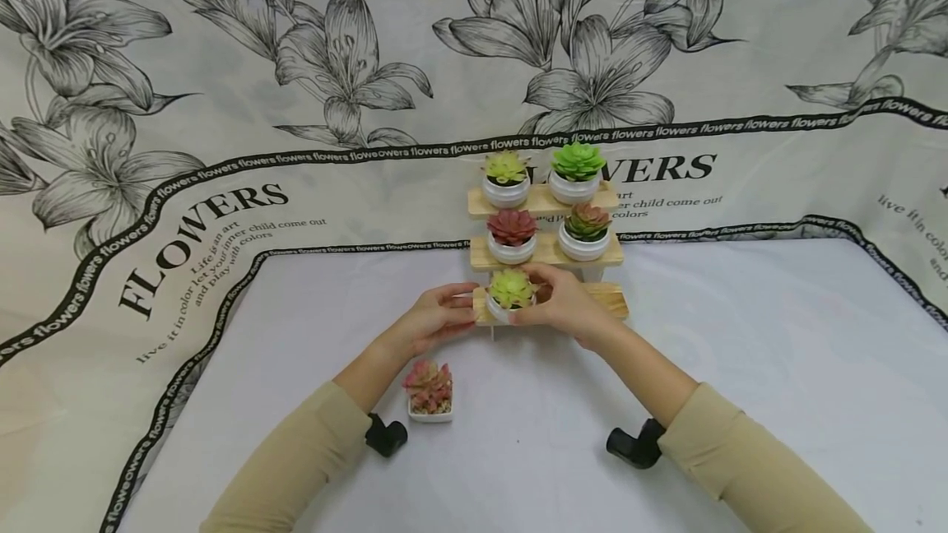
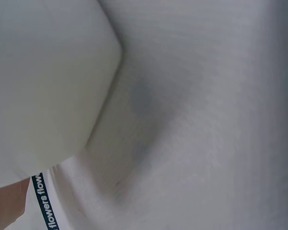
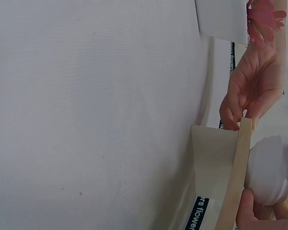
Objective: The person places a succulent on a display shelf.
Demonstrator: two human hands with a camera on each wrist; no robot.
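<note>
A three-tier wooden plant stand (image 1: 609,301) rises at the back of the table. My right hand (image 1: 566,303) grips the round white pot of a yellow-green succulent (image 1: 511,289) on the left part of the lowest shelf. In the right wrist view, its fingers lie around the white pot (image 3: 269,167), whose base is against the wooden board. My left hand (image 1: 433,317) pinches the left end of that same shelf, fingertips on either side of the board (image 3: 237,163). Nearer me stands a pink succulent in a square white pot (image 1: 430,393), touched by neither hand.
On the top shelf sit a yellow-green succulent (image 1: 505,175) and a bright green one (image 1: 577,171). The middle shelf bears a red succulent (image 1: 511,234) and a green-red one (image 1: 587,231). A flower-printed cloth (image 1: 385,196) hangs behind the white table (image 1: 726,368).
</note>
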